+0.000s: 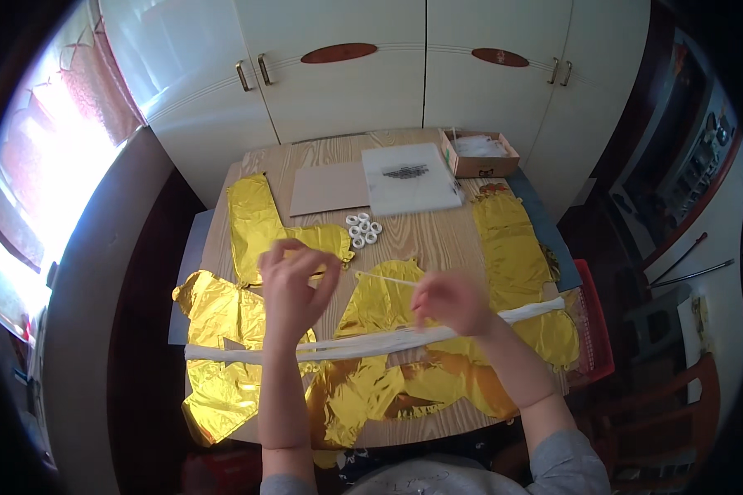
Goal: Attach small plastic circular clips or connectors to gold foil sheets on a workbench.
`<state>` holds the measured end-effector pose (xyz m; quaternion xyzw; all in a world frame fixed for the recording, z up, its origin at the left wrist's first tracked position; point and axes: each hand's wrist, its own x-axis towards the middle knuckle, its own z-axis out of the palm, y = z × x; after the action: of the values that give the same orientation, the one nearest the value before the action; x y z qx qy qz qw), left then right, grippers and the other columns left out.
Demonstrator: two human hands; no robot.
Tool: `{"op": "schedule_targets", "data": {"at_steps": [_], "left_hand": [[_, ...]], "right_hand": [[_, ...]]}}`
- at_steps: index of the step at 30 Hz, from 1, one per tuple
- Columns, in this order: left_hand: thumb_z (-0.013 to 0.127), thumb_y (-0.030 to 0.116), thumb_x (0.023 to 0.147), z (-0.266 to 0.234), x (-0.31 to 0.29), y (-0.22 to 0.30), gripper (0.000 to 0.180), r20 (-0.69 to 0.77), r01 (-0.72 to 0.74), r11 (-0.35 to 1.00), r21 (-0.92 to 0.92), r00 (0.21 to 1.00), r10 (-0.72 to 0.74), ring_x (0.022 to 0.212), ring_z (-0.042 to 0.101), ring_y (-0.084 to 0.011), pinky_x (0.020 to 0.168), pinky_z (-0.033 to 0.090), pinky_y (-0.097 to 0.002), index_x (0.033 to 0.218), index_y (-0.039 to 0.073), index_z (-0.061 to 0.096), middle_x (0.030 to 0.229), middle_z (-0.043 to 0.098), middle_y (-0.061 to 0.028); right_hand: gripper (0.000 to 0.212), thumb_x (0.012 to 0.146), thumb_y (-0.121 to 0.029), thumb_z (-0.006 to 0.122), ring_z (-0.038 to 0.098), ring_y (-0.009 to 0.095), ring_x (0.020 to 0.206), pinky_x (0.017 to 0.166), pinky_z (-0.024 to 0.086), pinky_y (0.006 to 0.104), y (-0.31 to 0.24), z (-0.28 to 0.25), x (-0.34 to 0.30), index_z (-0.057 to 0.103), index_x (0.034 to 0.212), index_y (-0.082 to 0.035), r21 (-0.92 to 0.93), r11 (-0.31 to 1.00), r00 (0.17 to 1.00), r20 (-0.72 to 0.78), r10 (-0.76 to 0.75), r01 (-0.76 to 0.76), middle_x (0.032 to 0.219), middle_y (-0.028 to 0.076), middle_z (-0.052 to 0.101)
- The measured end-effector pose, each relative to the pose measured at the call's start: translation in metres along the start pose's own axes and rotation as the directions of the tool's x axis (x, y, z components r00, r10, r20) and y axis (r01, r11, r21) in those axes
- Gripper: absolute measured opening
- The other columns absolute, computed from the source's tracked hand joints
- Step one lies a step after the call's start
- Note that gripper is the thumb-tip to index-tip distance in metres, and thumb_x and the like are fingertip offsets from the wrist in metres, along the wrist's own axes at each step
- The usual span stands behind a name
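Observation:
A thin white string (385, 278) is drawn between my two hands above the table. My left hand (293, 276), slightly blurred, has its fingers curled together at the string's left end. At the other end my right hand (454, 301) is closed on the string. Below both hands lies a long bundle of white strings (355, 346), stretched across the table. Flat gold foil balloons lie under and around it: an L-shaped balloon (256, 219) beside my left hand, another balloon (380, 301) between the hands, and a crumpled balloon (223, 309) at the left.
Several small white rolls (365, 229) sit mid-table. Behind them lie a beige board (328, 188) and a stack of clear plastic bags (413, 177). An open box (480, 157) stands at the back right. More gold foil (516, 239) covers the right side, near a red basket (593, 322).

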<state>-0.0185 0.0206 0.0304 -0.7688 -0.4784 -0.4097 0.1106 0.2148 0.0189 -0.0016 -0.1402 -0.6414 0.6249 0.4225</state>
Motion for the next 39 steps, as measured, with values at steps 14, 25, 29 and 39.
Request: {"op": "schedule_targets", "data": {"at_steps": [14, 25, 29, 39], "left_hand": [[0.063, 0.006, 0.072, -0.003, -0.005, 0.008, 0.007, 0.280, 0.193, 0.829, -0.525, 0.959, -0.046, 0.071, 0.048, -0.0124, 0.066, 0.037, -0.0284, 0.068, 0.001, 0.060, 0.069, 0.059, -0.0052], [0.056, 0.004, 0.077, 0.007, -0.004, 0.024, 0.007, 0.349, 0.099, 0.912, -0.397, 0.936, 0.051, 0.078, 0.049, -0.0127, 0.071, 0.036, -0.0272, 0.071, 0.001, 0.059, 0.072, 0.061, -0.0054], [0.055, 0.004, 0.079, 0.003, -0.014, 0.015, 0.010, 0.423, 0.443, -0.156, -0.883, 0.894, 0.147, 0.074, 0.050, -0.0135, 0.066, 0.038, -0.0250, 0.070, -0.001, 0.058, 0.071, 0.061, -0.0062], [0.057, 0.005, 0.080, 0.008, -0.010, 0.016, 0.008, 0.442, 0.428, 0.118, -0.896, 0.883, 0.154, 0.068, 0.054, -0.0146, 0.062, 0.042, -0.0287, 0.082, 0.001, 0.064, 0.071, 0.059, -0.0069]], "right_hand": [[0.013, 0.086, -0.013, 0.055, 0.057, 0.015, 0.063, 0.058, 0.043, 0.0264, -0.004, 0.008, 0.000, 0.061, 0.087, -0.002, -0.466, 0.878, 0.994, 0.035, -0.108, 0.111, 0.074, 0.007, 0.061], [0.011, 0.085, -0.014, 0.057, 0.056, 0.016, 0.058, 0.053, 0.042, 0.0256, -0.001, 0.013, -0.004, 0.061, 0.083, -0.004, -0.534, 0.840, 0.994, 0.002, -0.107, 0.092, 0.068, 0.006, 0.058], [0.011, 0.085, -0.013, 0.057, 0.057, 0.017, 0.058, 0.053, 0.043, 0.0279, 0.007, 0.007, 0.005, 0.060, 0.081, -0.003, -0.641, 0.759, 0.975, -0.076, -0.209, 0.113, 0.066, 0.007, 0.057], [0.009, 0.086, -0.008, 0.052, 0.058, 0.016, 0.061, 0.055, 0.045, 0.0271, 0.015, 0.014, 0.002, 0.058, 0.086, -0.001, -0.630, 0.758, 0.979, 0.018, -0.202, 0.168, 0.070, 0.008, 0.058]]}}
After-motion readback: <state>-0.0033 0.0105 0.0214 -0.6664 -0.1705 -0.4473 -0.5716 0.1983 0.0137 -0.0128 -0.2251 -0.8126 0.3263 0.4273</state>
